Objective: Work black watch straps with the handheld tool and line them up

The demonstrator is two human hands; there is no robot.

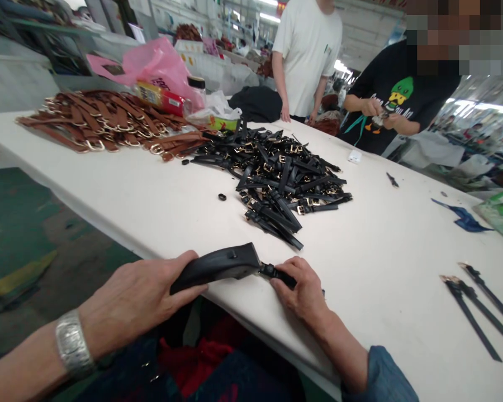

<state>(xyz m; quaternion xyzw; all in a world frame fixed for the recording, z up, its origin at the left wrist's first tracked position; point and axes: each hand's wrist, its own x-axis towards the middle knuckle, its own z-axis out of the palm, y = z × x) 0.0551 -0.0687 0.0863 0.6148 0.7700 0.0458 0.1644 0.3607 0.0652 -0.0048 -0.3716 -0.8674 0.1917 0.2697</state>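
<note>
My left hand [151, 293], with a wide silver bracelet at the wrist, is closed around a black hand-held tool [222, 261] shaped like a hair clipper. My right hand [302, 290] pinches a short black buckle strap [272, 271] at the table's near edge. The tool's wide end meets or nearly meets the strap's buckle end; I cannot tell whether they touch. Beyond my hands lies a heap of black buckle straps [285, 173] with gold buckles. Several separate black straps [471, 315] lie at the right, their buckles pointing away from me.
Brown buckle straps [104, 120] are piled at the far left of the white table [151, 195], beside a pink plastic bag [159, 61] and a red container [167, 101]. Small black loops [222, 197] lie loose. Two people stand across the table; one handles something small.
</note>
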